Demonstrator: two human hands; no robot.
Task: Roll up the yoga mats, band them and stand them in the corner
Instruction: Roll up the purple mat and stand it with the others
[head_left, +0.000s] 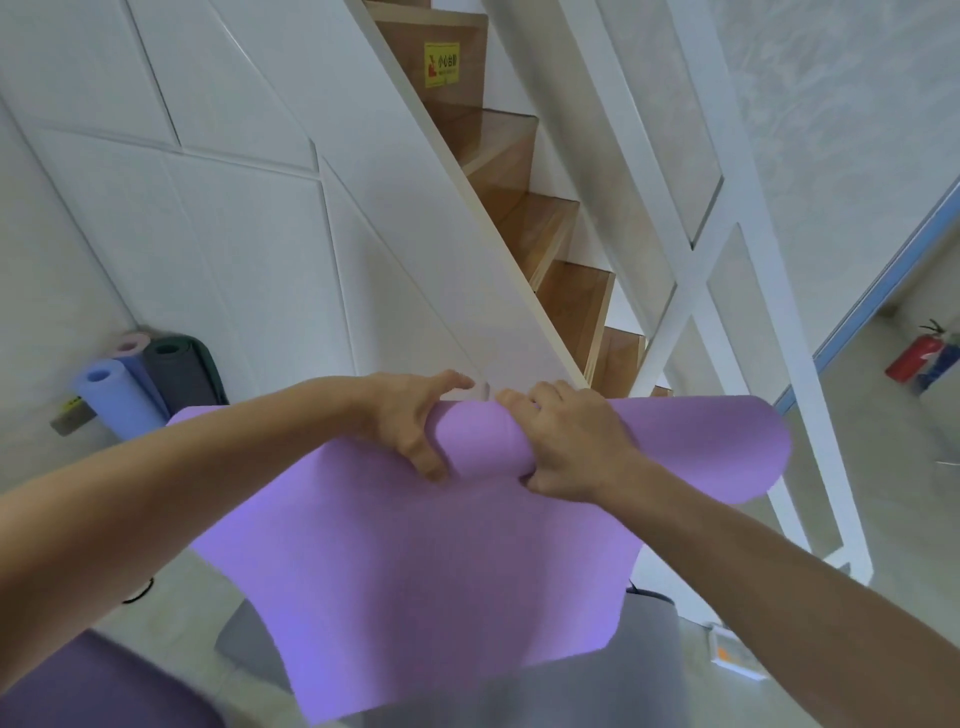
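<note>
**Operator:** Status. I have the lilac mat (447, 561) lifted clear of the floor, its top edge curled over into a loose first turn. My left hand (410, 421) grips that turn from the left, fingers over the top and thumb underneath. My right hand (566, 441) grips it from the right, fingers curled round the roll. The hands sit close together at the middle of the edge.

**Supervisor:** Failure modes?

**Operator:** Three, by my judgement. First: both grips are central, so the outer ends of the edge are unsupported. The right end (727, 447) already flares wide. The roll may start cone-shaped and telescope. Second: the turn is loose, and slack here gives a fat roll that a band may not hold. Third: the free length hangs down over a grey mat (249, 649) on the floor and could drag or snag it.

**Supervisor:** Clearance?

**Operator:** The white panelled wall (208, 208) is just ahead of my hands, with the wooden stairs (550, 234) to its right. The white railing (727, 270) bounds the right side. The corner at left already holds the standing rolled mats (140, 384), near the lilac mat's left edge. Room remains beside them. A dark purple mat (93, 686) lies at lower left. Open floor (857, 493) is to the right.
</note>
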